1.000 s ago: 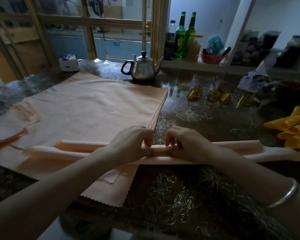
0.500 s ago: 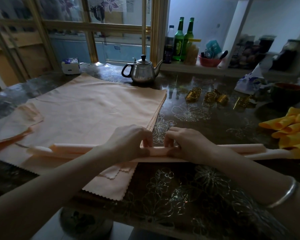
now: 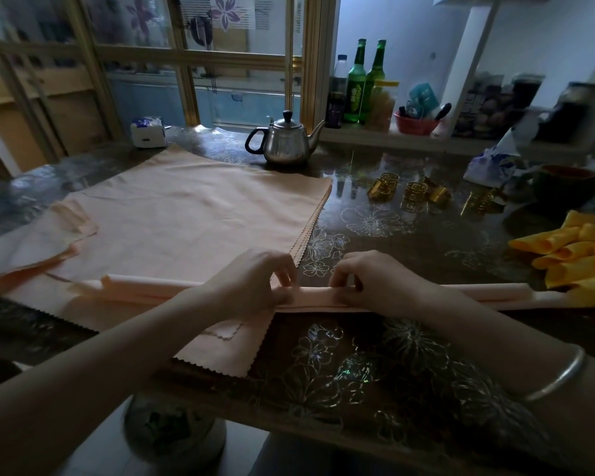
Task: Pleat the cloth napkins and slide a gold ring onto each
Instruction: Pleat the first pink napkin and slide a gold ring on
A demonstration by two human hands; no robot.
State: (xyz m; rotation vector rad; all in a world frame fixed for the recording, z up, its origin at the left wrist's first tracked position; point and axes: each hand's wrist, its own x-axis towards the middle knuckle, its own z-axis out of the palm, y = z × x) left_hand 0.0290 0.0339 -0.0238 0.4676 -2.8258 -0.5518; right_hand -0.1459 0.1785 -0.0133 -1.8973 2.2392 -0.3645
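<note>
Dark table (image 3: 426, 338), glossy floral cover. All positions taken from the steel teapot (image 3: 285, 142) at the far side.

- Flat peach napkins (image 3: 186, 218): a stack spread on my side of the teapot and to its left, zigzag edges showing.
- Pleated peach napkin (image 3: 310, 298): gathered into a narrow strip well to my side of the teapot. Its long axis runs left to right across the table, and its left part lies over the flat stack.
- Yellow napkins (image 3: 577, 262): far right of the teapot and nearer me, already folded. I can't see rings on them.
- Left hand (image 3: 251, 283) and right hand (image 3: 375, 283): both pinch the strip near its middle, fingers curled over the folds, close together with a short bare stretch of cloth between them.
- Gold rings (image 3: 414, 194): a loose cluster right of the teapot, slightly toward me, well apart from the strip.

Judgement: pleating looks nearly done, and no ring is on this napkin yet. The rings lie beyond the hands and to the right, so the right hand is nearer. A ring would have to go on over one end, travelling along the left-right axis.
</note>
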